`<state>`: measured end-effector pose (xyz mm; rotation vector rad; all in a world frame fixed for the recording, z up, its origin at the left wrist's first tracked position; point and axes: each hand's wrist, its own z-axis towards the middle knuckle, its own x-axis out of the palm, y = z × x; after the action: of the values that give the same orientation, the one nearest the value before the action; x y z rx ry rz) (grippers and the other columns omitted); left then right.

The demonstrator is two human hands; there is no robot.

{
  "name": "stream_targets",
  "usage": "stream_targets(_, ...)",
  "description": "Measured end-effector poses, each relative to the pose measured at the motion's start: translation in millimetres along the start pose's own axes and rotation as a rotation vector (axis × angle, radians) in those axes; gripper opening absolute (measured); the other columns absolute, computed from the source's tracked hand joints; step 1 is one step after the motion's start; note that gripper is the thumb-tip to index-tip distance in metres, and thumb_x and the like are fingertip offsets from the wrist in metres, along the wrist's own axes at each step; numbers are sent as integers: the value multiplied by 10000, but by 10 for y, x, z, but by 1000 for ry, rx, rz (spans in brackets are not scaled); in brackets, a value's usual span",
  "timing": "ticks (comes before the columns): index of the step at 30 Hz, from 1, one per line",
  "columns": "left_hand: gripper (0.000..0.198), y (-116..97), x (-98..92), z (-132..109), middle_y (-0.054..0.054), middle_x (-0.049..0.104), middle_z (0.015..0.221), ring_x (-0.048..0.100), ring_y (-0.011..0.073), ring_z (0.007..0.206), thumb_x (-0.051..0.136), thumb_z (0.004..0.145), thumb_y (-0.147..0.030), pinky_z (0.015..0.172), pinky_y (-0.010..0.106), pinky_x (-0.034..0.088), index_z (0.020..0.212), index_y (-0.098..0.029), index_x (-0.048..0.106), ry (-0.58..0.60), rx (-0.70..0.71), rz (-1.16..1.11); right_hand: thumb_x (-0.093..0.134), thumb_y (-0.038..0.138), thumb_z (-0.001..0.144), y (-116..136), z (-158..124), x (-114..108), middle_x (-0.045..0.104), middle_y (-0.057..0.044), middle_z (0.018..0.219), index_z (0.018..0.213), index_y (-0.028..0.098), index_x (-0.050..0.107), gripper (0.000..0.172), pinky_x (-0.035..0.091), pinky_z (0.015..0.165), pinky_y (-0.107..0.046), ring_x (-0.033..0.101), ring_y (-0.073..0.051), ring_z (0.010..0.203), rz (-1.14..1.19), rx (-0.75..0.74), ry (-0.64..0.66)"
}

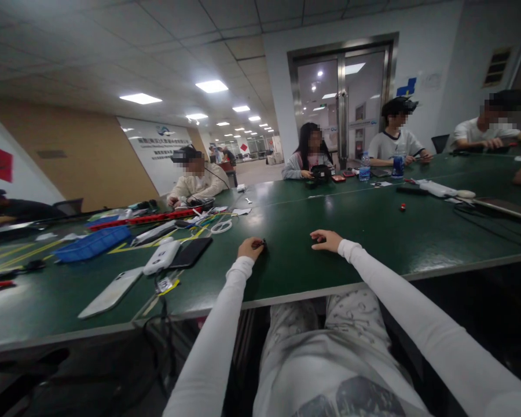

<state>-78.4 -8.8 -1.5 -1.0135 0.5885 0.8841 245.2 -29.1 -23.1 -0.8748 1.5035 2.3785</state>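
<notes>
Far left on the green table (364, 231): blue plastic tray (91, 243), set beyond a silver smartphone (110, 292) lying flat near the front edge. Just right of the smartphone: white power bank (161, 256), touching a black tablet (191, 252). Next in line: left hand (248, 248), white-sleeved, resting on the table near the front edge, fingers curled narrow around a small dark object (263, 244). Object partly hidden at the fingertips, kind not identifiable. Right of it, across a bare patch of table: right hand (325, 239), palm down, fingers loose and slightly bent, touching the surface, gripping nothing. Farther right and well beyond: small red object (402, 207), lying alone. Along the far side: other people (395, 139), seated, hands on own items.
</notes>
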Motion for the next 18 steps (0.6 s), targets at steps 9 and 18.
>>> stream_targets(9, 207, -1173, 826, -62, 22, 570, 809, 529, 125, 722, 564, 605, -208, 693, 268, 440, 809, -188, 591, 158, 293, -211, 713, 351, 474, -47, 55, 9, 479, -95, 1125, 1218, 214, 311, 858, 405, 808, -364, 527, -175, 867, 39, -36, -8)
stream_targets(18, 205, -1342, 938, -80, 11, 579, 771, 529, 120, 690, 588, 567, -165, 700, 274, 435, 770, -189, 598, 195, 232, -269, 727, 333, 439, -74, 75, 17, 521, -89, 1079, 1183, 186, 366, 840, 365, 871, -363, 513, -203, 960, 76, -46, -6)
